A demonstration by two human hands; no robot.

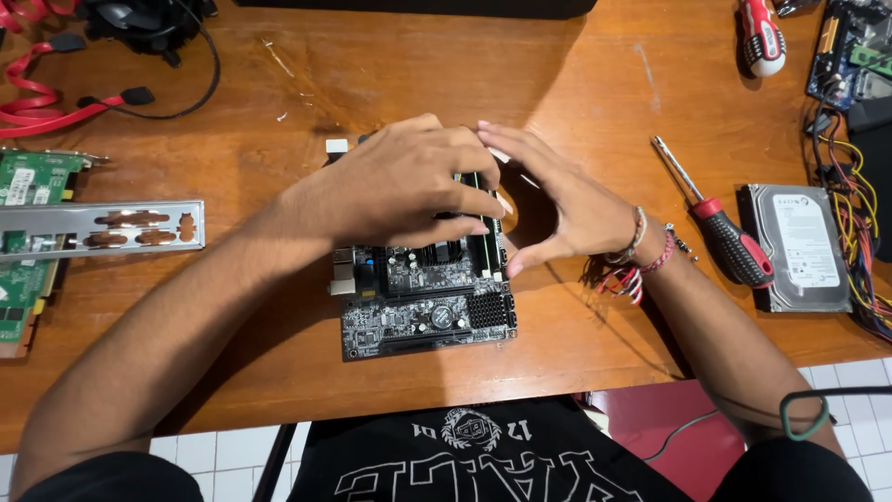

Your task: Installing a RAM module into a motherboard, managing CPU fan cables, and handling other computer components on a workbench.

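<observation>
1. Step in hand, by my reading: seating a long green memory stick (pixel 490 232) into its slot on the small dark circuit board (pixel 423 297). The board lies flat on the wooden table (pixel 595 102), just in front of the person's body.
2. Left hand (pixel 400 186) lies palm-down over the far half of the board, fingers curled onto the top edge of the stick. The grip looks pressed on the stick, not wrapped around it; the contact itself is hidden under the fingers.
3. Right hand (pixel 557 200) comes in from the other side, fingertips meeting the left's at the far end of the stick, thumb spread apart below. Whether it pinches the stick or only pushes, I cannot tell.
4. Next move, as I judge it: even downward pressure at both ends, stick kept upright in the slot, board kept from sliding.
5. Count near the grip: one board, one stick in view.
6. Right of the grip: one red-and-black screwdriver (pixel 720 228), then one hard drive (pixel 799 246) beside it.
7. Left of the grip: one metal port plate (pixel 98 228) lying over one green card (pixel 28 242).
8. Farther off: a second screwdriver (pixel 762 35) at the far right, red flat cables (pixel 42 98) at the far left.
</observation>
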